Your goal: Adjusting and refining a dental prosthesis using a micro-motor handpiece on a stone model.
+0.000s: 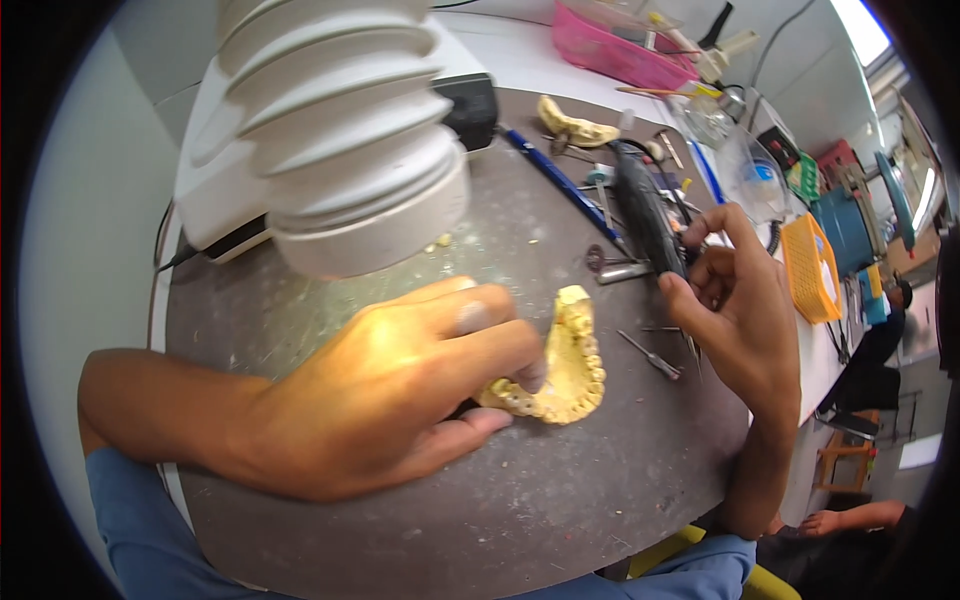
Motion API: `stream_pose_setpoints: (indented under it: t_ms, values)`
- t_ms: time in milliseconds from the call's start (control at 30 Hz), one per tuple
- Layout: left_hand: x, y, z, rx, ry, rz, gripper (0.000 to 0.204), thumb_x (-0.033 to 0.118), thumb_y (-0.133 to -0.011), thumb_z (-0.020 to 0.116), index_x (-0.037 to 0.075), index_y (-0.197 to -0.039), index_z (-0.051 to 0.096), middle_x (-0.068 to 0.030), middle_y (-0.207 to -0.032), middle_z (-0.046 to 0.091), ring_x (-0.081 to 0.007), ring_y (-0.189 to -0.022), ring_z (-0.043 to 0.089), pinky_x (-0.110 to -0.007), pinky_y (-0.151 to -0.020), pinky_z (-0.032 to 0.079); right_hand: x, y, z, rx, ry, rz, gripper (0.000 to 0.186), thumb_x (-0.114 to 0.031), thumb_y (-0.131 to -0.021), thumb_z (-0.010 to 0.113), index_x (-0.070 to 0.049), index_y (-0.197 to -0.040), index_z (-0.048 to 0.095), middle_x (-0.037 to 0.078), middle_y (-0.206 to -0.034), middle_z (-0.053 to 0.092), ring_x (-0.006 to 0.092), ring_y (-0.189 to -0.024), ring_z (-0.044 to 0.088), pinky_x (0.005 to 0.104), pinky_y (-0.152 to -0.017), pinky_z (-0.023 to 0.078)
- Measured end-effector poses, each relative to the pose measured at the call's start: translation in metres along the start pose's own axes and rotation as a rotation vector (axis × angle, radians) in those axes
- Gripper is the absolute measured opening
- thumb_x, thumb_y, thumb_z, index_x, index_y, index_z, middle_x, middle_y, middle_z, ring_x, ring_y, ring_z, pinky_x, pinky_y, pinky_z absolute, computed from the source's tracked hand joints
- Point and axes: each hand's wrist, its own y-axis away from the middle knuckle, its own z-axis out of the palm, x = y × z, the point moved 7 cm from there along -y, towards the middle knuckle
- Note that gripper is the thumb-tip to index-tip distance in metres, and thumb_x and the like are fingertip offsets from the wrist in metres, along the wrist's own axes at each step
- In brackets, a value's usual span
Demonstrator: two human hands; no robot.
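My left hand [410, 390] is closed on one end of a cream plaster dental model [572, 375], a horseshoe-shaped arch with a row of teeth. Its thumb lies low at the model's side and the fingers curl over the top, hiding that end. To the right, my right hand [740, 310] has its thumb and index finger at the lower end of a black rotary handpiece [648, 205], apparently pinching it. The other fingers are curled in. Under the handpiece lie a metal cylinder [625, 271] and a small brown disc [596, 258]. A small metal bur [652, 356] rests between model and right hand.
A ribbed white suction hose [345, 130] hangs above my left hand. Another plaster piece [577, 125], a blue pen-like stick [560, 180] and several small tools lie at the back. A pink basket [620, 50] and an orange basket [810, 268] stand beyond. Another person's hand [822, 522] shows lower right.
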Motion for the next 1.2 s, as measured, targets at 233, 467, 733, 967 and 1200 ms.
stream_pose_setpoints:
  t_ms: [233, 467, 733, 967, 1200]
  values:
    - [-0.006, 0.002, 0.005, -0.027, -0.034, -0.052, 0.03, -0.003, -0.069, 0.083, 0.001, -0.095, 0.069, -0.0124, -0.095, 0.065, -0.0274, -0.089, 0.065, -0.036, -0.076, 0.052, 0.022, -0.019, -0.001, 0.123, 0.197, -0.147, 0.029, -0.018, -0.086, 0.078, -0.004, -0.103, 0.06, 0.011, -0.075, 0.067, 0.0282, -0.073, 0.069, 0.0393, -0.068, 0.051]
    - [-0.002, -0.005, 0.003, -0.078, -0.022, -0.072, 0.03, 0.0, -0.07, 0.083, 0.001, -0.096, 0.068, -0.0131, -0.096, 0.065, -0.0277, -0.089, 0.065, -0.036, -0.077, 0.052, -0.009, 0.003, -0.023, 0.023, 0.243, -0.22, 0.024, -0.022, -0.086, 0.078, -0.004, -0.094, 0.064, 0.01, -0.08, 0.069, 0.0282, -0.078, 0.071, 0.0385, -0.071, 0.054]
    - [-0.001, -0.001, -0.002, -0.103, -0.087, -0.107, 0.036, 0.004, -0.071, 0.085, 0.001, -0.102, 0.067, -0.0111, -0.095, 0.063, -0.0226, -0.082, 0.062, -0.032, -0.073, 0.051, -0.012, 0.024, 0.009, -0.474, 0.175, -0.327, 0.022, -0.019, -0.085, 0.077, -0.005, -0.09, 0.061, 0.008, -0.082, 0.068, 0.0248, -0.076, 0.071, 0.0381, -0.066, 0.054]
    - [0.005, -0.001, -0.009, 0.024, -0.11, -0.049, 0.047, 0.019, -0.076, 0.089, 0.002, -0.112, 0.064, -0.0122, -0.101, 0.066, -0.0255, -0.089, 0.064, -0.035, -0.073, 0.054, -0.039, 0.029, 0.006, -0.285, -0.068, -0.523, 0.013, -0.01, -0.083, 0.069, -0.006, -0.091, 0.061, 0.009, -0.087, 0.064, 0.026, -0.076, 0.069, 0.0384, -0.066, 0.053]
    - [0.018, -0.002, -0.007, 0.099, -0.216, 0.182, 0.044, 0.033, -0.084, 0.081, 0.004, -0.114, 0.067, -0.0126, -0.108, 0.066, -0.031, -0.095, 0.062, -0.04, -0.084, 0.051, -0.071, 0.057, -0.004, -0.013, -0.242, -0.802, 0.024, -0.006, -0.08, 0.073, -0.005, -0.102, 0.062, 0.008, -0.091, 0.056, 0.0241, -0.075, 0.063, 0.0375, -0.06, 0.051]
